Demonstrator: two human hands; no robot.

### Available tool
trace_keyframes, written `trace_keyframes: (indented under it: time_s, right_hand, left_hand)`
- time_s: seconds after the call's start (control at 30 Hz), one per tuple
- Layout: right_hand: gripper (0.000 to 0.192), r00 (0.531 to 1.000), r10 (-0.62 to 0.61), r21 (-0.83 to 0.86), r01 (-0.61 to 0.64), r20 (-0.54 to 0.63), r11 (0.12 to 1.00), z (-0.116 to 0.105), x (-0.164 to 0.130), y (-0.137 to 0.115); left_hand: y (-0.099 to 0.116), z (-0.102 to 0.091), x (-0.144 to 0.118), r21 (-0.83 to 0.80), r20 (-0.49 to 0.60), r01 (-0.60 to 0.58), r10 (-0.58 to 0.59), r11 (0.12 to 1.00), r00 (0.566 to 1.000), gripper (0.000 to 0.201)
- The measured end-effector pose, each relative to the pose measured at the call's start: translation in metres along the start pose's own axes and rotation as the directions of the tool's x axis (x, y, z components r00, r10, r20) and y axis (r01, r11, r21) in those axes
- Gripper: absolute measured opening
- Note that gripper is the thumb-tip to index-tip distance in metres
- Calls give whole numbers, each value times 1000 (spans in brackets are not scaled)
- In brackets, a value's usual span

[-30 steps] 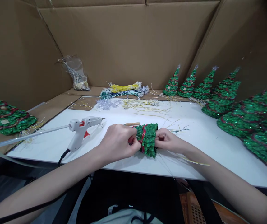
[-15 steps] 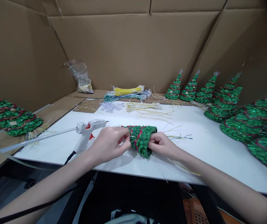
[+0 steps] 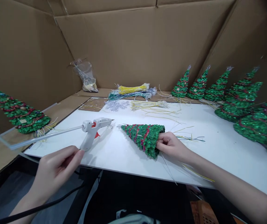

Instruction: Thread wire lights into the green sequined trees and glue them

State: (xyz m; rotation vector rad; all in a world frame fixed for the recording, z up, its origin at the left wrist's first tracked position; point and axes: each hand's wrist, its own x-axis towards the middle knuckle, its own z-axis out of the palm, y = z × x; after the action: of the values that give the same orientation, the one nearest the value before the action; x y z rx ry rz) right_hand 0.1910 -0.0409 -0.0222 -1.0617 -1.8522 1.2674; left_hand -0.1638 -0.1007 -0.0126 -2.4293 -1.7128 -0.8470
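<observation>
Right grip pinched firmly on the base rim of a green tree, which lies on its side on the tabletop, tip pointing left of that grip! Left grip, thumb and forefinger close together, right by the handle of the glue gun; holding it? Can't tell. Loose wires lie just beyond the right grip.

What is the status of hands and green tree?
Right hand at open base of green tree. Tree on its side, tip toward glue gun. Left hand by glue gun, contact unclear. Loose wires nearby.
</observation>
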Motion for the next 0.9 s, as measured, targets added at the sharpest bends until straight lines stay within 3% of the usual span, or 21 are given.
trace_keyframes:
  time_s: [0.13,0.37,0.53,0.7,0.8,0.9]
  right_hand:
    - [18,1000,3,-2,-3,5,1000,0,0,-1]
    - [21,1000,2,-6,-2,-1,1000,-1,0,5]
    - [21,1000,6,6,-6,23,1000,-1,0,6]
    - [19,1000,-2,29,1,30,1000,0,0,2]
    - [17,1000,-11,45,10,30,999,1,1,-1]
    - [16,999,-21,65,18,35,998,1,1,0]
  left_hand:
    - [-14,3,9,168,-26,214,-213,962,977,31]
    - [-24,29,46,120,132,215,-230,969,964,44]
    - [-27,38,52,-32,232,283,-269,958,935,47]
    - [-14,30,39,-273,330,202,-106,941,938,40]
    - [-2,19,27,-320,381,125,7,939,924,32]
    - [11,10,18,-293,319,-13,110,956,941,28]
